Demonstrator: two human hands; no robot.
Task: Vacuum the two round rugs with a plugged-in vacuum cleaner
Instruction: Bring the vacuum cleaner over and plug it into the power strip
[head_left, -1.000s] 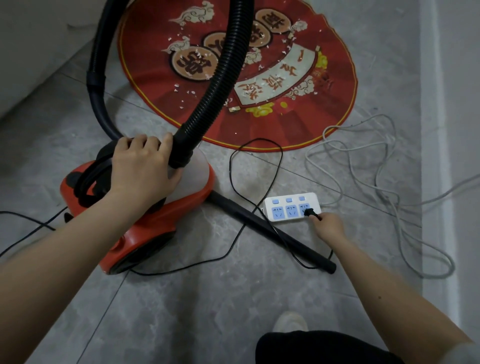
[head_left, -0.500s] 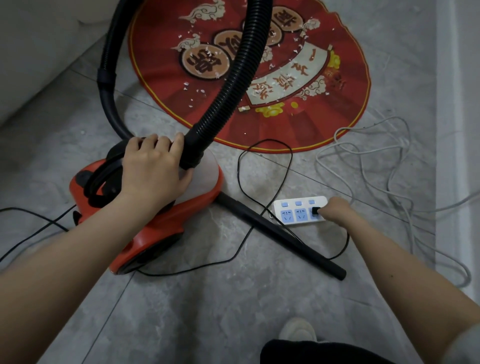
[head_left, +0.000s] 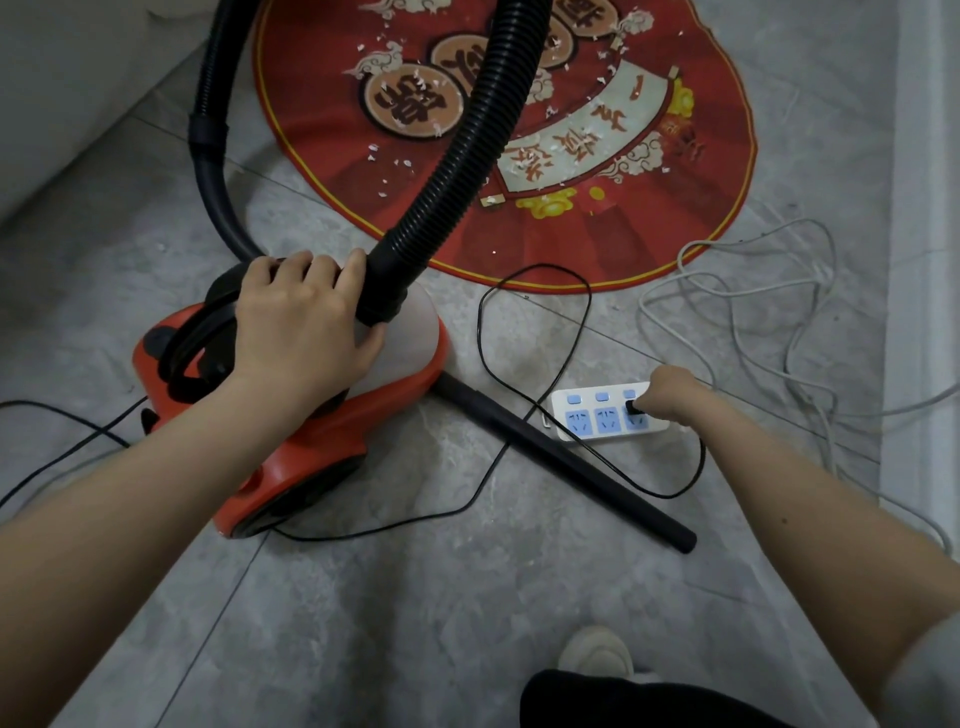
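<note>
An orange and white canister vacuum cleaner (head_left: 332, 431) sits on the grey tiled floor. My left hand (head_left: 304, 327) grips the top of its body, beside the socket of the black ribbed hose (head_left: 467, 140). My right hand (head_left: 672, 392) pinches the black plug (head_left: 632, 407) at the rightmost socket of the white power strip (head_left: 597, 415). The thin black cord (head_left: 535, 291) loops between the strip and the vacuum. A round red rug (head_left: 649, 218) with white scraps lies beyond. Only this one rug is in view.
A black rigid tube (head_left: 571, 467) lies on the floor from the vacuum toward the lower right. A tangle of white cable (head_left: 769, 296) lies right of the rug. A pale wall base (head_left: 919, 260) runs along the right. My shoe (head_left: 597, 652) is at the bottom.
My right hand has turned over the strip's right end, with the plug under its fingers. The view has shifted slightly; the left hand stays on the vacuum.
</note>
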